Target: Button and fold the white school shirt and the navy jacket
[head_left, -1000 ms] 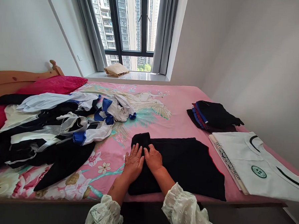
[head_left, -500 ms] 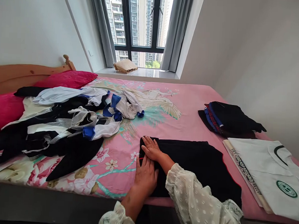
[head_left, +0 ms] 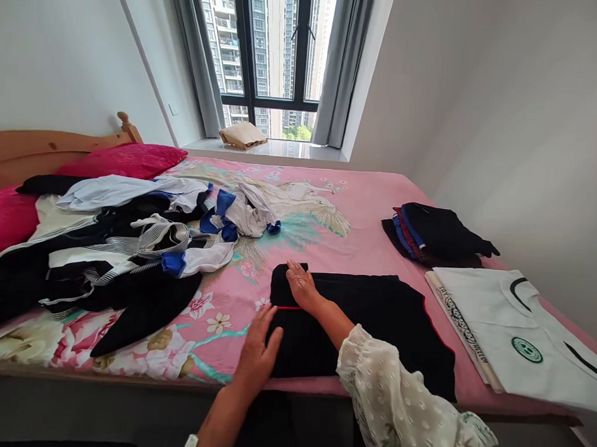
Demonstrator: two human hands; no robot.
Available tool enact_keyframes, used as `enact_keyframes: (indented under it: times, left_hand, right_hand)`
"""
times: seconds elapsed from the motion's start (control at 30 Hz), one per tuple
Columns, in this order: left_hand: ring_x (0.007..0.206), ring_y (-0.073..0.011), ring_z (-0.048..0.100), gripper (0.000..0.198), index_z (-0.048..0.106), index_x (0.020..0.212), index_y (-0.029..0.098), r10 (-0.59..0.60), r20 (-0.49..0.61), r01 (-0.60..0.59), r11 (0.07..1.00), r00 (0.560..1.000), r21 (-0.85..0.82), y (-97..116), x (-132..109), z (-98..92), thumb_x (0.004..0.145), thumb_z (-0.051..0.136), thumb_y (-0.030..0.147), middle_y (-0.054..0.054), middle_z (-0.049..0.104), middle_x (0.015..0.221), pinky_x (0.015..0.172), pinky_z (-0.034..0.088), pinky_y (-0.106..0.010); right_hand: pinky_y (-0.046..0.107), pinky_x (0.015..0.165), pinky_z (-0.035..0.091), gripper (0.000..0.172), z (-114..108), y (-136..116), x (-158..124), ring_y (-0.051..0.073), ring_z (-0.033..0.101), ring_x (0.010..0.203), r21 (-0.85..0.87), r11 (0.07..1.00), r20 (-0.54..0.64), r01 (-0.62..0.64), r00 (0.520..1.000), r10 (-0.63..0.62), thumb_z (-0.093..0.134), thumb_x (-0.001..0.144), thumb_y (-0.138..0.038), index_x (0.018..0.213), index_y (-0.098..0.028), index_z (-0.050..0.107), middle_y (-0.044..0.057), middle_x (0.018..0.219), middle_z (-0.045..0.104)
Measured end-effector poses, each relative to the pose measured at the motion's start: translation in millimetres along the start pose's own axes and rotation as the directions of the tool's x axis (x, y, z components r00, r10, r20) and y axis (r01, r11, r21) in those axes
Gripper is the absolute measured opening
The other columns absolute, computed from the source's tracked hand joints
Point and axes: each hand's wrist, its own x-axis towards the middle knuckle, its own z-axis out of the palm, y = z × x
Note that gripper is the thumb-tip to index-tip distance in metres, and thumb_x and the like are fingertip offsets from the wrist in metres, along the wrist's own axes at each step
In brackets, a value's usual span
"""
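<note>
A black garment (head_left: pixel 374 314) with thin red piping lies folded flat near the front edge of the bed; its exact kind I cannot make out. My right hand (head_left: pixel 302 287) rests palm down on its upper left part, fingers stretched out. Beside the garment's left edge is my left hand (head_left: pixel 258 351), open, thumb apart from the fingers, holding nothing. Whether its fingertips touch the cloth I cannot tell. A short red line runs across the black cloth between the two hands.
A tangled heap of clothes (head_left: pixel 127 241) covers the bed's left side, near red pillows (head_left: pixel 126 160). To the right are a stack of folded dark clothes (head_left: pixel 443 231) and folded white shirts (head_left: pixel 479 300). A beige cloth bundle (head_left: pixel 243 135) sits on the windowsill (head_left: pixel 302 150).
My left hand has come off the black cloth and shifted left past its edge. My right hand stays on the garment's upper left, where the corner now looks raised. The view has shifted slightly.
</note>
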Motion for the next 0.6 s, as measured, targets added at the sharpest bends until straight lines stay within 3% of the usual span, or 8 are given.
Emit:
enact_keyframes:
  times: [0.1, 0.2, 0.27, 0.37, 0.47, 0.6]
  left_hand:
    - [0.134, -0.0199, 0.035, 0.045, 0.050, 0.128, 0.018, -0.096, -0.129, 0.106, 0.992, 0.987, 0.071, -39, -4, -16.9, 0.091, 0.032, 0.034, -0.009, 0.047, 0.139, 0.111, 0.030, -0.042]
    - [0.135, -0.0239, 0.034, 0.043, 0.057, 0.123, 0.018, -0.137, -0.108, 0.163, 0.943, 0.985, 0.292, -63, -7, -19.3, 0.088, 0.033, 0.030, -0.010, 0.049, 0.138, 0.111, 0.027, -0.046]
    - [0.135, -0.0244, 0.033, 0.043, 0.056, 0.124, 0.020, -0.138, -0.030, 0.138, 0.893, 0.990, 0.429, -66, -6, -16.1, 0.088, 0.034, 0.026, -0.009, 0.047, 0.140, 0.112, 0.022, -0.049]
    - [0.137, -0.0229, 0.030, 0.046, 0.049, 0.131, 0.024, -0.127, 0.098, 0.054, 0.838, 0.987, 0.542, -59, 2, -7.9, 0.089, 0.032, 0.019, -0.008, 0.041, 0.145, 0.113, 0.011, -0.053]
    - [0.138, -0.0219, 0.027, 0.050, 0.041, 0.137, 0.027, -0.120, 0.179, -0.006, 0.816, 0.976, 0.577, -52, 19, 3.2, 0.090, 0.029, 0.017, -0.007, 0.035, 0.148, 0.112, 0.006, -0.055]
    - [0.141, -0.0232, 0.020, 0.050, 0.042, 0.137, 0.020, -0.078, 0.255, -0.089, 0.806, 0.964, 0.585, -51, 42, 21.3, 0.088, 0.034, 0.022, -0.009, 0.028, 0.151, 0.113, 0.004, -0.052]
  right_hand:
    - [0.043, 0.114, 0.007, 0.056, -2, -18, -26, 0.016, 0.009, 0.142, -0.022, 0.999, -0.058, 0.034, 0.998, -0.035, 0.013, 0.097, -0.043, 0.147, -0.018, 0.020, 0.003, 0.153, 0.019]
    - [0.044, 0.114, 0.001, 0.057, 7, -32, -42, 0.019, 0.007, 0.142, -0.121, 0.986, -0.080, 0.116, 0.989, -0.126, 0.021, 0.096, -0.043, 0.146, -0.016, 0.024, 0.005, 0.152, 0.018]
    - [0.045, 0.114, -0.002, 0.058, 16, -31, -43, 0.020, 0.005, 0.142, -0.180, 0.974, -0.096, 0.141, 0.982, -0.160, 0.024, 0.096, -0.043, 0.146, -0.015, 0.023, 0.005, 0.153, 0.015]
    - [0.045, 0.114, 0.001, 0.058, 31, -13, -39, 0.021, 0.006, 0.142, -0.201, 0.976, -0.090, 0.082, 0.991, -0.101, 0.025, 0.095, -0.041, 0.146, -0.013, 0.022, 0.006, 0.153, 0.014]
    - [0.044, 0.115, 0.005, 0.056, 41, 8, -36, 0.020, 0.008, 0.142, -0.180, 0.982, -0.104, 0.052, 0.992, -0.071, 0.025, 0.096, -0.039, 0.146, -0.013, 0.023, 0.006, 0.153, 0.015]
    - [0.041, 0.116, 0.007, 0.056, 44, 18, -37, 0.018, 0.009, 0.142, -0.126, 0.988, -0.166, 0.084, 0.981, -0.104, 0.022, 0.096, -0.039, 0.146, -0.014, 0.023, 0.005, 0.153, 0.016]
